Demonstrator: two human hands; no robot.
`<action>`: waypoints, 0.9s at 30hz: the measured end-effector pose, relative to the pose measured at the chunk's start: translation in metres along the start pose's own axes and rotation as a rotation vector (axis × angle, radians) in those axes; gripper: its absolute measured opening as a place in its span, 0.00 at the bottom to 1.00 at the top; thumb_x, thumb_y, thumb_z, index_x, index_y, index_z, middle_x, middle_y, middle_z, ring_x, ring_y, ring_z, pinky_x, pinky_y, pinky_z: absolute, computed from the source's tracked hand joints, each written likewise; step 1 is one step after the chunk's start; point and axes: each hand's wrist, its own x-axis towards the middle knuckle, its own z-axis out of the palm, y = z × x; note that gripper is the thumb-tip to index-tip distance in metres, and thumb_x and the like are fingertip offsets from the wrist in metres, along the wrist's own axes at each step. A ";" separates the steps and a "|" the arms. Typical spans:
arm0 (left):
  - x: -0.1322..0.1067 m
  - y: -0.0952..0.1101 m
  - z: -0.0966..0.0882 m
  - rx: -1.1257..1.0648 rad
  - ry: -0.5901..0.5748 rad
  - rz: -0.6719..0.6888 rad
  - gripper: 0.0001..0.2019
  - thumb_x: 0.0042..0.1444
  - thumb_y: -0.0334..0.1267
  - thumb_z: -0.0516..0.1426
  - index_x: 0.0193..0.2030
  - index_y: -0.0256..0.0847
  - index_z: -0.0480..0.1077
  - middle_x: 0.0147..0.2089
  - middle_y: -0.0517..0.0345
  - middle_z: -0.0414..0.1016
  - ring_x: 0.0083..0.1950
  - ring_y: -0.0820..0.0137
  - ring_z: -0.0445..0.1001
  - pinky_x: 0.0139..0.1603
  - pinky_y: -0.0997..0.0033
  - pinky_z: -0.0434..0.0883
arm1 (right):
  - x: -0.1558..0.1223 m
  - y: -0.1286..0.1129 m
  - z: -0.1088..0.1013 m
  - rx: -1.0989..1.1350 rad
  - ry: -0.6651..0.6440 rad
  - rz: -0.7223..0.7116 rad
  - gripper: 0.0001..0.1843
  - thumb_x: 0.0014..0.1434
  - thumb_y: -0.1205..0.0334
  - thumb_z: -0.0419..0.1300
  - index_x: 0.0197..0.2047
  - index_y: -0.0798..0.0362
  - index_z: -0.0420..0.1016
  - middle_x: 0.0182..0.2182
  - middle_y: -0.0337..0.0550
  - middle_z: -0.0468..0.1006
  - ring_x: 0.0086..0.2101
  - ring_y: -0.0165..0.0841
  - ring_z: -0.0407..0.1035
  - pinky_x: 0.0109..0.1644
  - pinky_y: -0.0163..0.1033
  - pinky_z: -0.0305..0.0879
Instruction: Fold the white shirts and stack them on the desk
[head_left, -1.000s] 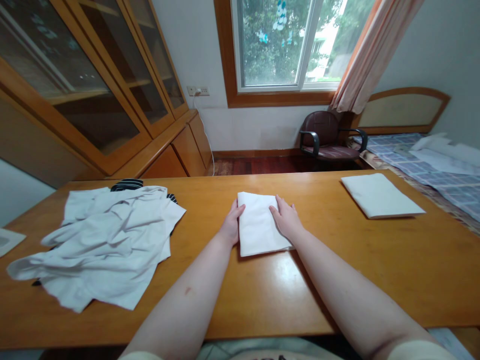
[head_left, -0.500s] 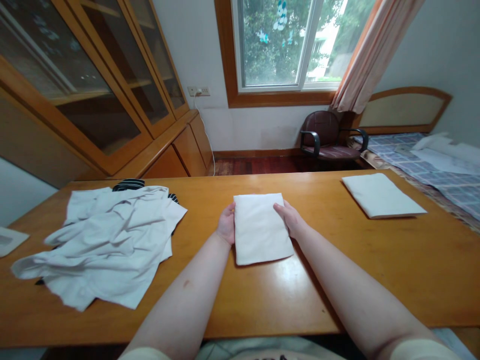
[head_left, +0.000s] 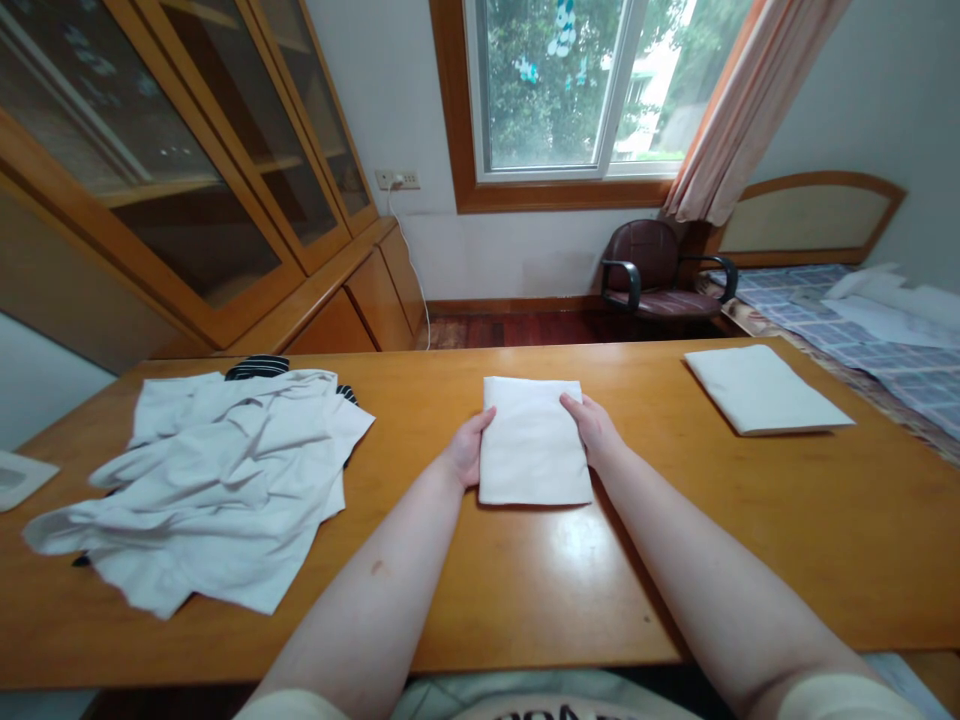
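"Fabric [head_left: 217,490] on the left, how does it lie?"

"White and rumpled, heaped on the wooden surface [head_left: 525,600], with black striped material [head_left: 257,367] poking out behind."

"And in the middle?"

"The left hand [head_left: 469,450] is clamped on the left edge of a folded white cloth [head_left: 534,445], thumb on top."

"What of the right hand [head_left: 598,432]?"

"Clamped on the opposite edge; I can't tell whether the cloth touches the surface."

"Farther right?"

"A second folded white cloth [head_left: 769,390], flat on the surface, well apart from the hands."
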 end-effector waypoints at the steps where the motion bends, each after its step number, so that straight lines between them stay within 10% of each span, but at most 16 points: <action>1: 0.000 -0.001 0.000 -0.004 0.002 -0.008 0.31 0.53 0.52 0.53 0.58 0.30 0.63 0.54 0.41 0.73 0.59 0.53 0.67 0.62 0.50 0.59 | 0.002 0.000 -0.002 0.006 0.021 0.001 0.21 0.53 0.50 0.58 0.45 0.55 0.70 0.40 0.51 0.80 0.41 0.45 0.75 0.46 0.50 0.70; 10: -0.004 -0.002 0.000 -0.066 0.017 0.065 0.27 0.46 0.29 0.61 0.55 0.30 0.66 0.50 0.38 0.75 0.52 0.52 0.73 0.58 0.50 0.64 | 0.007 -0.006 -0.014 0.162 -0.195 0.216 0.39 0.59 0.35 0.39 0.56 0.59 0.65 0.46 0.55 0.77 0.49 0.45 0.70 0.54 0.53 0.63; 18: 0.000 0.004 -0.002 -0.261 0.139 0.205 0.26 0.53 0.34 0.56 0.59 0.29 0.62 0.49 0.43 0.76 0.54 0.56 0.72 0.60 0.55 0.63 | 0.004 -0.004 -0.010 0.396 -0.259 0.354 0.15 0.60 0.57 0.52 0.45 0.56 0.71 0.35 0.46 0.81 0.35 0.37 0.75 0.45 0.44 0.70; 23: -0.006 0.011 0.001 -0.419 0.055 0.287 0.35 0.55 0.62 0.48 0.57 0.32 0.65 0.53 0.42 0.74 0.59 0.52 0.66 0.60 0.52 0.62 | 0.006 -0.001 -0.011 0.373 -0.228 0.364 0.13 0.58 0.63 0.53 0.45 0.58 0.71 0.35 0.46 0.81 0.34 0.34 0.75 0.40 0.39 0.72; 27: -0.005 0.010 0.003 -0.413 0.049 0.244 0.31 0.57 0.61 0.47 0.52 0.34 0.69 0.49 0.44 0.76 0.58 0.52 0.68 0.57 0.53 0.63 | 0.001 -0.004 -0.013 0.353 -0.364 0.341 0.17 0.53 0.63 0.56 0.46 0.59 0.72 0.38 0.48 0.80 0.36 0.35 0.75 0.44 0.38 0.71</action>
